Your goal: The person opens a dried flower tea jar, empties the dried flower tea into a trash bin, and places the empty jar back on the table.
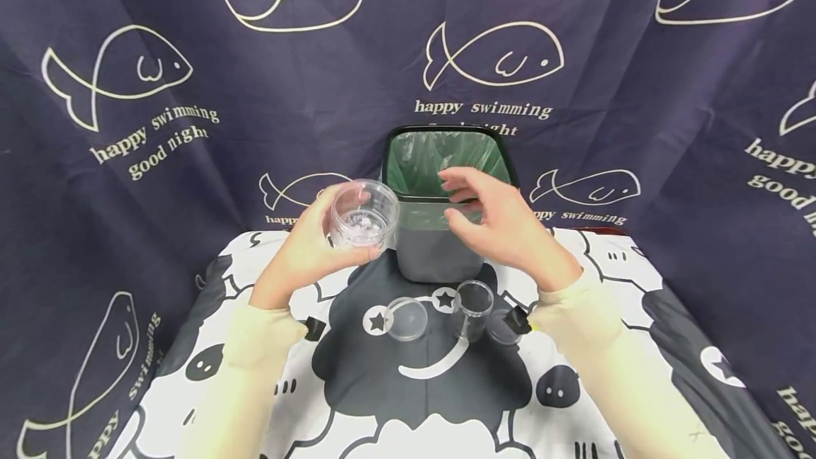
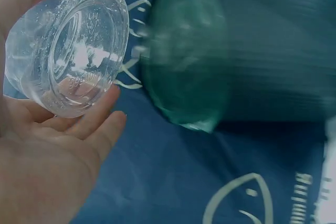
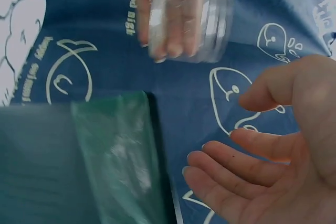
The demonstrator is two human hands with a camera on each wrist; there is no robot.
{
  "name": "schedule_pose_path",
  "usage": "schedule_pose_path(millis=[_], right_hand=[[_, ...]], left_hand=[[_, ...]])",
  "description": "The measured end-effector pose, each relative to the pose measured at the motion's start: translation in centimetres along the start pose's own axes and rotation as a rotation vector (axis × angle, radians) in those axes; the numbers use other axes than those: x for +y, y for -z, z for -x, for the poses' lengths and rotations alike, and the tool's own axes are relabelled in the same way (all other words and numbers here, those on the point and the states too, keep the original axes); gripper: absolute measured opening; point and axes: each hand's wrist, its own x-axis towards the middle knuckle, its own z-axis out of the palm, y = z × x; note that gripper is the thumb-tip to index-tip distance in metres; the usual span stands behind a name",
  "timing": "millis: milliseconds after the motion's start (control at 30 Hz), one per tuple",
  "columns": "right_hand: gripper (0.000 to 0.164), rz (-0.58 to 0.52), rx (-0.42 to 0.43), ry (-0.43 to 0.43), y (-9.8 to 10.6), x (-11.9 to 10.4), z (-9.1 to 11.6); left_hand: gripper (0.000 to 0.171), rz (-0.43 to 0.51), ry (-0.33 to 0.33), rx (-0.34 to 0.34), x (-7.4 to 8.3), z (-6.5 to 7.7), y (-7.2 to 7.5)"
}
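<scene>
My left hand [image 1: 312, 239] grips a clear round plastic tub [image 1: 365, 214], thumb and fingers around its side, left of the bin and above the table. In the left wrist view the tub's [image 2: 89, 51] bottom shows, with raised marks in it. My right hand [image 1: 494, 214] holds nothing; it hovers over the front right of a dark trash bin [image 1: 433, 253]. Its fingers are loosely bent and spread from the thumb in the right wrist view. A green bag [image 1: 414, 158] lines the bin and folds over its rim.
On the table in front of the bin stands a clear cup [image 1: 474, 299]. A clear round lid [image 1: 406, 319] lies left of it, and another clear disc [image 1: 502, 328] lies to its right, partly covered by the right wrist's camera. A dark blue curtain [image 1: 319, 98] hangs behind.
</scene>
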Motion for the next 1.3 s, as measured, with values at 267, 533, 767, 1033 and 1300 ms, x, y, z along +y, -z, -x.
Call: schedule_pose_path(millis=[267,533,767,1033,1300], right_hand=[[0.053,0.023,-0.051,0.010,-3.8,1.0,2.7],[0.060,0.204,-0.140,0.007,-8.7,2.4,4.4],[0.064,0.252,-0.295,-0.037,-13.7,4.4,6.0],[0.073,0.421,-0.340,-0.032,-19.2,6.3,7.7],[0.068,0.463,-0.313,-0.084,-21.1,7.2,8.9]], left_hand=[[0.087,-0.079,0.117,-0.030,-4.6,3.7,-2.0],[0.092,-0.119,0.222,-0.039,-8.7,5.9,-3.0],[0.096,-0.206,0.271,-0.057,-11.5,7.3,-4.4],[0.096,-0.288,0.324,-0.031,-13.1,8.7,-5.5],[0.099,-0.313,0.383,-0.058,-14.3,9.9,-6.2]])
